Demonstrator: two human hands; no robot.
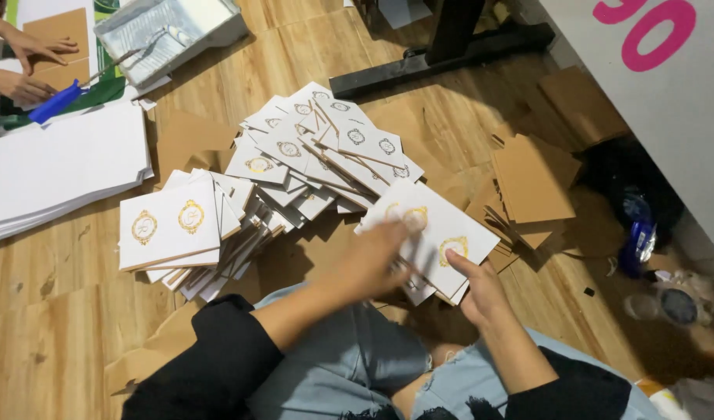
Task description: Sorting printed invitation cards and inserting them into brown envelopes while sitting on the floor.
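Head view: the right hand [481,292] grips the near edge of a white card with gold emblems [434,229], thumb on top, above the lap. The left hand [380,260], blurred, lies flat across that card; its grip seems loose.

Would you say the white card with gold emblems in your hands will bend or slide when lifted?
The white card lies flat under both hands, so it is probably stiff board. Its smooth face looks slippery; the fanned pile of cards suggests they slide easily.
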